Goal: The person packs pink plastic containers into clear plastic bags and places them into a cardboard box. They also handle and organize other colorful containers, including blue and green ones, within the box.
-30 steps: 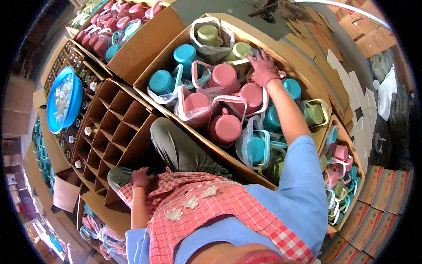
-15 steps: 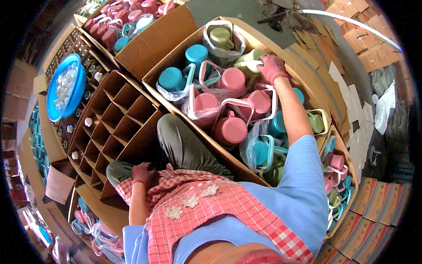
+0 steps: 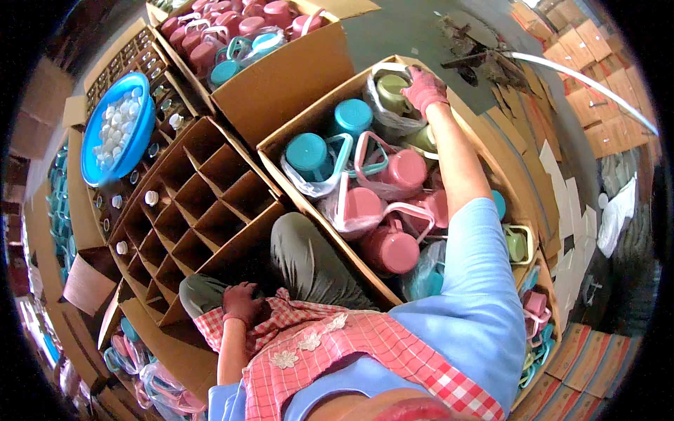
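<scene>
My right hand, in a dusty red glove, reaches to the far corner of a cardboard box. Its fingers bend around the upper edge of a green cup-shaped plastic piece with a pale loop handle, sitting in a clear bag. A second green piece lies just below, partly behind my forearm. Pink handled pieces and teal ones fill the box nearby, some wrapped in clear plastic. My left hand, gloved in dark red, rests on my lap by the checked apron, fingers loosely spread, holding nothing visible.
To the left stands a divided carton with a few white-capped bottles. A blue basin of small whitish caps sits beyond it. Another box of pink pieces is at the back. Flattened cardboard lies along the right.
My right hand has moved from the lower green piece to the one in the far corner. The view has shifted slightly. My left hand stays on my lap.
</scene>
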`<state>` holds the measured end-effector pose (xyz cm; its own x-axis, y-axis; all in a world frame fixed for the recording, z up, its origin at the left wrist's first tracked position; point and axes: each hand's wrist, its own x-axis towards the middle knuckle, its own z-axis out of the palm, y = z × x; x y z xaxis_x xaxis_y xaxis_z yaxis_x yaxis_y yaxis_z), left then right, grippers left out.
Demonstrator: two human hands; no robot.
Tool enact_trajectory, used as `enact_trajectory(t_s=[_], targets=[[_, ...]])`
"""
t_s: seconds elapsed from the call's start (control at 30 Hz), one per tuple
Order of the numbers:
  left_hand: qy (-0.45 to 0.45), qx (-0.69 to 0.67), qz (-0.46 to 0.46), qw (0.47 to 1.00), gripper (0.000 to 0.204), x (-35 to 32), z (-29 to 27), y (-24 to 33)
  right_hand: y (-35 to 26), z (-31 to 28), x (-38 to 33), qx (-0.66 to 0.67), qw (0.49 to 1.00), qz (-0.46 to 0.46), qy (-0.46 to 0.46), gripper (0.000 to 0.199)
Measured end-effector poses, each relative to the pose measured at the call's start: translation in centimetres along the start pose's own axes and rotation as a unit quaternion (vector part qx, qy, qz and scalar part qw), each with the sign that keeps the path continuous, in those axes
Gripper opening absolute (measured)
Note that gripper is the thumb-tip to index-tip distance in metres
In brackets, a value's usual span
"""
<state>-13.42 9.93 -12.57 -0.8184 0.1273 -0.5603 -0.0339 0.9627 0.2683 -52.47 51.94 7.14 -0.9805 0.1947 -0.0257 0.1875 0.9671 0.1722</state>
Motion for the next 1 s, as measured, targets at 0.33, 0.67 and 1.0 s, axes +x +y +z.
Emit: enact_trajectory(t_s=[0.33, 0.67, 1.0], targets=[[0.013, -0.021, -0.009, 1.0, 0.046, 0.2, 0.8, 0.1, -2.2, 2.9, 3.2, -0.119, 0.992, -0.05, 0.008, 0.048], [-0.014, -0.017, -0.017, 1.0, 0.046, 2.4, 0.6, 1.0, 3.3, 5.1, -3.6, 0.005, 0.969, -0.237, 0.073, 0.029], [-0.064, -0.019, -0.092, 0.994, 0.05, 1.3, -2.3, 4.3, 9.7, 9.7, -14.4, 0.214, 0.957, -0.116, 0.155, 0.04]])
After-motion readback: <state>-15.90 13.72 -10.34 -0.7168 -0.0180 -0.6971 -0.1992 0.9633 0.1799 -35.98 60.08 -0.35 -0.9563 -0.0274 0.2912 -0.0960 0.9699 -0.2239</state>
